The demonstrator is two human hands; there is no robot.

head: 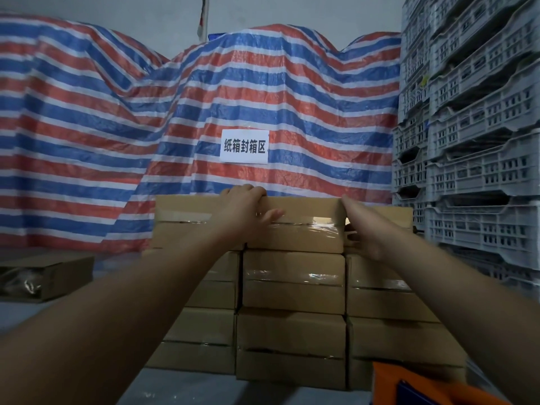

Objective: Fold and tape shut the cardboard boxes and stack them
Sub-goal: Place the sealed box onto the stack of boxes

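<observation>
Currently both hands on the top-centre brown cardboard box sealed with clear tape [304, 226], which sits on top of a stack of brown taped cardboard boxes [293, 287], 3 cols wide, several rows high, standing on the grey floor [204, 387]. Left hand [248, 211]: fingers curled over the box's far top edge, thumb laid flat across the front face just above the tape strip, so gripping it. Right hand [365, 229]: pressed vs the box's right end, fingers straight along that side; fingertips partly hidden, can't tell if they hook round. Box looks level, flush w/ the row below.

Behind stack: red-white-blue striped tarp [117, 112] draped over bulky stuff, w/ white paper sign w/ black characters [244, 146] stuck on it. Right: tall stack of grey plastic slotted crates [473, 127]. Left on floor: one flat brown cardboard box, apart from stack [49, 276]. Bottom right corner: orange object [415, 387], can't ID.
</observation>
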